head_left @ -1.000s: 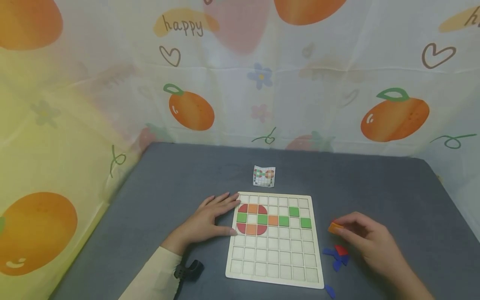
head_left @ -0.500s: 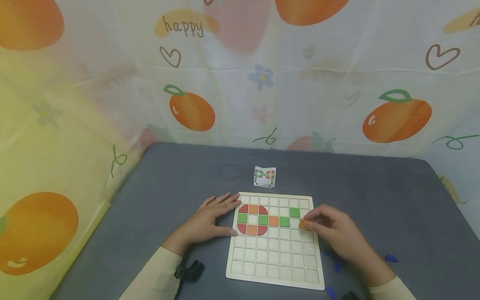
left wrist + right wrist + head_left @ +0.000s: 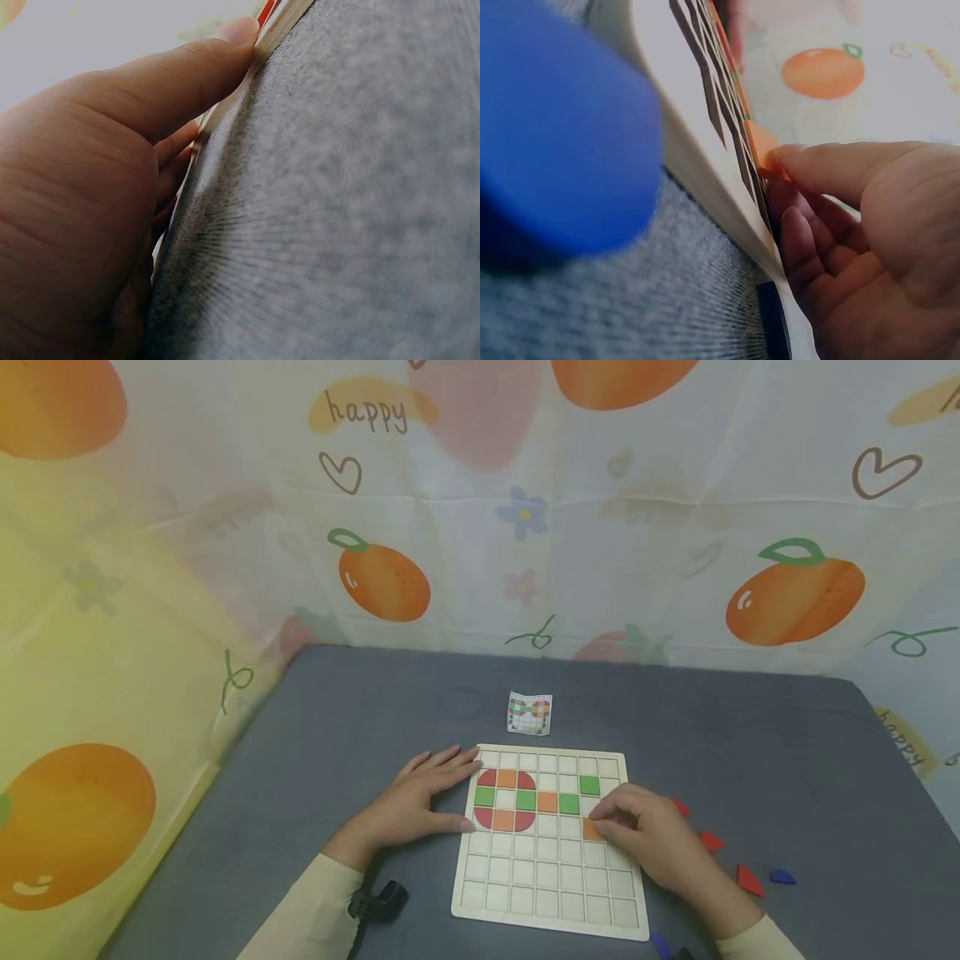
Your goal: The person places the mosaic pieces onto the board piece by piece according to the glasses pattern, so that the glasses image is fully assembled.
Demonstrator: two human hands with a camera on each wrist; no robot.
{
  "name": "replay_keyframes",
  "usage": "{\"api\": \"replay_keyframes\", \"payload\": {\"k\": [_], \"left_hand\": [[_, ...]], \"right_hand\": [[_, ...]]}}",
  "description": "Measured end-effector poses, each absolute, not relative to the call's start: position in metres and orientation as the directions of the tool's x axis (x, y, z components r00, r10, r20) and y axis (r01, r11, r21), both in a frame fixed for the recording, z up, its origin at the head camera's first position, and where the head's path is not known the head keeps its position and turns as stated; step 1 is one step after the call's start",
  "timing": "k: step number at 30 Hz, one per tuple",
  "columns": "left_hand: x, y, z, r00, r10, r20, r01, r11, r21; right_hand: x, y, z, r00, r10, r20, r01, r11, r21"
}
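Observation:
A pale wooden grid board (image 3: 517, 893) lies on the table, with red, orange and green tiles in several of its cells. My right hand (image 3: 652, 835) pinches an orange tile (image 3: 592, 830) between thumb and finger, low over a right-hand cell of the board. In the right wrist view, the orange tile (image 3: 763, 146) stands tilted against the grid, under the thumb. My left hand (image 3: 420, 797) rests spread at the board's upper left edge, thumb and fingertips touching the rim. In the left wrist view, the thumb (image 3: 180, 79) lies along the board's side.
Behind the board lies a small pattern card (image 3: 529, 714). Loose red pieces (image 3: 748, 880) and blue pieces (image 3: 783, 877) lie to the right, partly behind my right forearm. A black strap (image 3: 378, 902) sits at the left wrist. A printed cloth backs the table.
My right hand has carried the orange tile leftward from beside the board onto its right side, then slightly lower. Red pieces at the right have come into view. The left hand stays put.

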State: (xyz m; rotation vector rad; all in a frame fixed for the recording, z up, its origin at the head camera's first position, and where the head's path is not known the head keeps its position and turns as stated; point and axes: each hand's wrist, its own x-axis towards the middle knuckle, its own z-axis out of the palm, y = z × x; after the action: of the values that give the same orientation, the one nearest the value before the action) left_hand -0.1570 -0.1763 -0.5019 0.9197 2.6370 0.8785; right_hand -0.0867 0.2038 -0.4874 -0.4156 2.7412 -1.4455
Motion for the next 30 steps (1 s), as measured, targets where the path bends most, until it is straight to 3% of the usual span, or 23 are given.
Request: {"api": "replay_keyframes", "payload": {"k": [17,30], "left_hand": [[-0.157,-0.176,-0.504,-0.785,0.62,-0.004,0.493,0.628,0.602],[-0.157,-0.175,-0.503,-0.787,0.617,0.0,0.488,0.621,0.613]], "right_hand": [[-0.083,0.203,-0.495,-0.943,-0.266,0.198,-0.313,0.513,-0.799],[-0.085,0.216,-0.485,-0.954,-0.234,0.185,-0.243,0.25,-0.937]]}}
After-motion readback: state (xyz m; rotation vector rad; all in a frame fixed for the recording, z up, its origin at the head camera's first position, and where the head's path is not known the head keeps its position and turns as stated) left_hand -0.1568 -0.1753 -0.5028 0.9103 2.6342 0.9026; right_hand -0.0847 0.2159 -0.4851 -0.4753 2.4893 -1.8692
